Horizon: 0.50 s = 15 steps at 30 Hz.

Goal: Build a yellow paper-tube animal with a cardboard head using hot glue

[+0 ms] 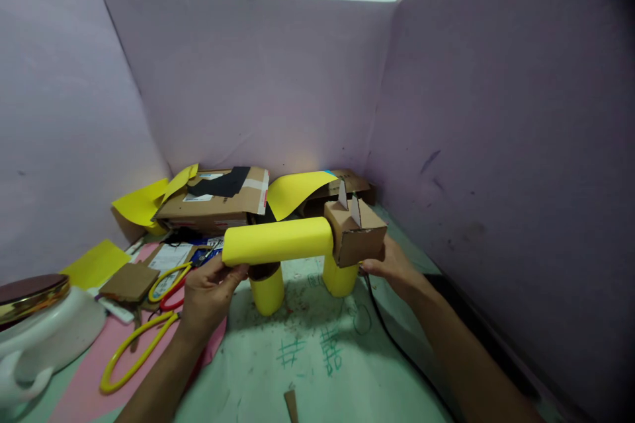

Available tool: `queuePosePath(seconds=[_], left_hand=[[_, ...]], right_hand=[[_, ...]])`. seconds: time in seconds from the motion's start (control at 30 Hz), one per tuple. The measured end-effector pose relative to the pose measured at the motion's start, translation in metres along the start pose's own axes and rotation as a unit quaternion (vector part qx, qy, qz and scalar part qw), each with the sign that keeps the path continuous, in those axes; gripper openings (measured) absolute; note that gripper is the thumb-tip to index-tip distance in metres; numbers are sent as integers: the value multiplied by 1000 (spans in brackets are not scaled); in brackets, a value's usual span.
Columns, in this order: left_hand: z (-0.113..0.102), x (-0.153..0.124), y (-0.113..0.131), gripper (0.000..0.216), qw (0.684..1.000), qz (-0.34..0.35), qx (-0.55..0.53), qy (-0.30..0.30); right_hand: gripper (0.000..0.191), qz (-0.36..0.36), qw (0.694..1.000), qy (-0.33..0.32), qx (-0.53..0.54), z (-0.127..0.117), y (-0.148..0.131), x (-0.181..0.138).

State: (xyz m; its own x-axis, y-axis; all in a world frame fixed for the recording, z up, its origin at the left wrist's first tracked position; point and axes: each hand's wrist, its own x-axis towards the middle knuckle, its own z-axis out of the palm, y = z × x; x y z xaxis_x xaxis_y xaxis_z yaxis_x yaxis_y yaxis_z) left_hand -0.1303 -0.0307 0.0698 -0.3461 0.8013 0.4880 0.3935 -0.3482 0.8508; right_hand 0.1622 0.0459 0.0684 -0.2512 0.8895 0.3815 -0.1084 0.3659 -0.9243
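From here, the left hand grasps the yellow paper tube; the right hand, at the eared cardboard box, hides its fingers, so I can't tell its grip.

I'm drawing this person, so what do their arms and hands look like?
The left hand and right hand are bare, with no gloves and no rings that I can see. The left forearm and right forearm show no sleeves, watch or bracelet. The upper arms are outside the picture.
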Motion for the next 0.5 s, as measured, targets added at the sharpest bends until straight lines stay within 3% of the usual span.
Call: queuePosePath(seconds=[0.07, 0.1, 0.13, 0.17, 0.2, 0.23, 0.27, 0.33, 0.4, 0.5], left_hand=[[0, -1, 0, 15, 1000, 1, 4, 11], [0, -1, 1, 13, 1000, 2, 8, 18], [0, -1, 2, 11, 1000, 2, 14, 25], [0, -1, 4, 10, 999, 2, 20, 30], [-1, -1, 5, 10, 999, 3, 24, 36], [-2, -1, 8, 10, 999, 3, 28, 40], [-3, 0, 10, 10, 999, 3, 29, 46], [-5, 0, 13, 8, 998, 3, 31, 57], [-6, 1, 14, 8, 997, 2, 32, 70], [-8, 1, 13, 9, 996, 2, 33, 83]], right_hand=[[60, -81, 982, 172, -15, 7, -13, -19], [49, -146, 952, 270, -12, 13, -20, -31], [39, -200, 919, 340, 9, 21, -25, -44], [25, -213, 907, 364, 15, 31, -29, -56], [13, -181, 926, 331, -5, 42, -30, -65], [12, -113, 965, 235, -28, 55, -28, -70], [24, -18, 991, 126, -49, 68, -23, -72], [78, 126, 990, -5, -65, 94, -3, -62], [109, 179, 980, -54, -63, 116, 21, -42], [119, 134, 988, -72, -22, 141, 49, -14]])
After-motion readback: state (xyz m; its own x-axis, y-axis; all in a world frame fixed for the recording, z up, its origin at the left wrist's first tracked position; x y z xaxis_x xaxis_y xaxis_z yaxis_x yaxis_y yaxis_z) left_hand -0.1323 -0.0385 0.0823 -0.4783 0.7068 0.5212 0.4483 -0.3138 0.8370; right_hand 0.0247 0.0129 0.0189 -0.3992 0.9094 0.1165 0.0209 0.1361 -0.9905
